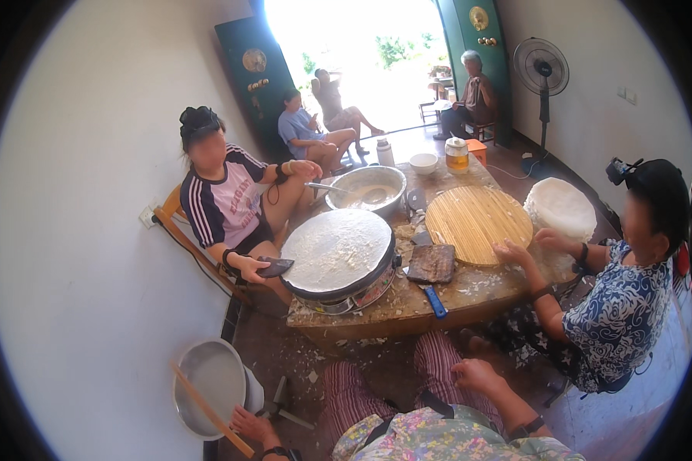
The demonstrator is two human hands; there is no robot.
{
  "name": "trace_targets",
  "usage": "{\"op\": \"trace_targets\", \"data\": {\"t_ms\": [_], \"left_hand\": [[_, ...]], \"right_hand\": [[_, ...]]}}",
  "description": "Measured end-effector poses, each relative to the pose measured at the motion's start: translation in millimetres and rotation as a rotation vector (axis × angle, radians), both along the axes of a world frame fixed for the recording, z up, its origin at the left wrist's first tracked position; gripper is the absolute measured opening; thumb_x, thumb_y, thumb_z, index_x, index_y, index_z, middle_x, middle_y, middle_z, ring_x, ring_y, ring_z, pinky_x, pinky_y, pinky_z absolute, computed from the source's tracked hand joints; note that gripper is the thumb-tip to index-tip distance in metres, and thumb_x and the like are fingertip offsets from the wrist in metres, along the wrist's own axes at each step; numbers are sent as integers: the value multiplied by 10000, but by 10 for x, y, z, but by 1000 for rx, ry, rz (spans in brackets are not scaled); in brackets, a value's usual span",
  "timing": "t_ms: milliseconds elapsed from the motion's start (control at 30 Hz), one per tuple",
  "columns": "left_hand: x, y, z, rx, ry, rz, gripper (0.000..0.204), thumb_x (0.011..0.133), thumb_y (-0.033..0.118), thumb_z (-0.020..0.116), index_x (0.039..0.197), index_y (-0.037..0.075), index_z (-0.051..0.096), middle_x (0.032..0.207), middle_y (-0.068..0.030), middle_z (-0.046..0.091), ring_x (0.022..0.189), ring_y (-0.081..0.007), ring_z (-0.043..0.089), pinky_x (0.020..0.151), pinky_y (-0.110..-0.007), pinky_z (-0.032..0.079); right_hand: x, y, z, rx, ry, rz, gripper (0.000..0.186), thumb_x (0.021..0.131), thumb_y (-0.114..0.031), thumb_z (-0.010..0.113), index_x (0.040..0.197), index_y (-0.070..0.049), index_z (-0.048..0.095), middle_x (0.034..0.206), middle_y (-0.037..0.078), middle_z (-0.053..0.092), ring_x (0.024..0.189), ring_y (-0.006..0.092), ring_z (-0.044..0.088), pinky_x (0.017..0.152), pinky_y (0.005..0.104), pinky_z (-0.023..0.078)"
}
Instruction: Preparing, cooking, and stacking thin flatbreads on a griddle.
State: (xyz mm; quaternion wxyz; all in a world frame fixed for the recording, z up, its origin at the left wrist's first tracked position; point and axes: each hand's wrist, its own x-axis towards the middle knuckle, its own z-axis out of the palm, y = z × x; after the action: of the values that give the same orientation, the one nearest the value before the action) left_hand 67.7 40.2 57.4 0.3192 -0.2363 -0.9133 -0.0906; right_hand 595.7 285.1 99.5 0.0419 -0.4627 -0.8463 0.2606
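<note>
My left hand [247,421] is low at the left with its fingers apart, beside a metal basin [221,367] on a pale base and a wooden stick [200,396] slanting across it. My right hand [475,375] rests on my striped-trousered thigh [438,353], fingers loosely bent and apparently holding nothing. Ahead on the worn table [361,316] stands a round griddle [336,250] covered by a thin white batter layer. Near it lie a dark square block [430,263] and a blue-handled scraper [436,302].
A seated person [227,184] at left holds a dark scraper [275,269]; another [615,292] reaches toward a round board [477,211] beside stacked white rounds [559,207]. A batter basin [388,201], bowl, jar and flask stand behind. A fan [540,65] and three seated people are near the doorway.
</note>
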Motion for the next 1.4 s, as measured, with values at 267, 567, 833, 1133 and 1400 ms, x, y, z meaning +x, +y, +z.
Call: {"op": "trace_targets", "data": {"t_ms": [267, 567, 833, 1133, 1400], "left_hand": [[-40, -20, -10, 19, 46, -28, 578, 659, -7, 600, 1224, 10, 477, 1170, -151, 517, 1149, -328, 472, 1089, -490, 275], [32, -48, 65, -4, 24, -32, 557, 669, -8, 603, 1213, -3, 483, 1163, -163, 527, 1142, -350, 474, 1062, -494, 294], [-28, -24, 38, -40, -48, 6, 648, 634, 16, 662, 1247, 23, 454, 1209, -165, 508, 1160, -339, 454, 1064, -484, 269], [13, 7, 63, -83, 48, -35, 553, 687, 50, 627, 1221, 19, 488, 1162, -154, 554, 1081, -332, 513, 969, -475, 349], [34, -23, 107, -103, 50, 29, 627, 657, 66, 673, 1250, 32, 476, 1219, -142, 525, 1138, -314, 481, 1046, -455, 300]], "right_hand": [[33, -4, 23, -6, -39, 8, 438, 662, -258, 764, 1074, -123, 698, 1019, 142, 685, 966, 314, 648, 838, 413, 516], [16, -34, 209, -53, -79, 4, 407, 675, -230, 745, 1067, -127, 701, 1021, 137, 677, 989, 319, 633, 859, 421, 504], [42, 9, 103, -41, -10, -12, 428, 686, -233, 750, 1102, -156, 689, 1040, 132, 666, 1019, 326, 627, 872, 429, 504], [57, -58, 202, -56, 2, -21, 415, 694, -220, 766, 1091, -128, 684, 1034, 135, 649, 1035, 330, 606, 883, 428, 487], [-27, -15, 320, -99, 5, -19, 414, 672, -191, 766, 1066, -93, 685, 1037, 155, 649, 1022, 338, 606, 867, 438, 486]]}}
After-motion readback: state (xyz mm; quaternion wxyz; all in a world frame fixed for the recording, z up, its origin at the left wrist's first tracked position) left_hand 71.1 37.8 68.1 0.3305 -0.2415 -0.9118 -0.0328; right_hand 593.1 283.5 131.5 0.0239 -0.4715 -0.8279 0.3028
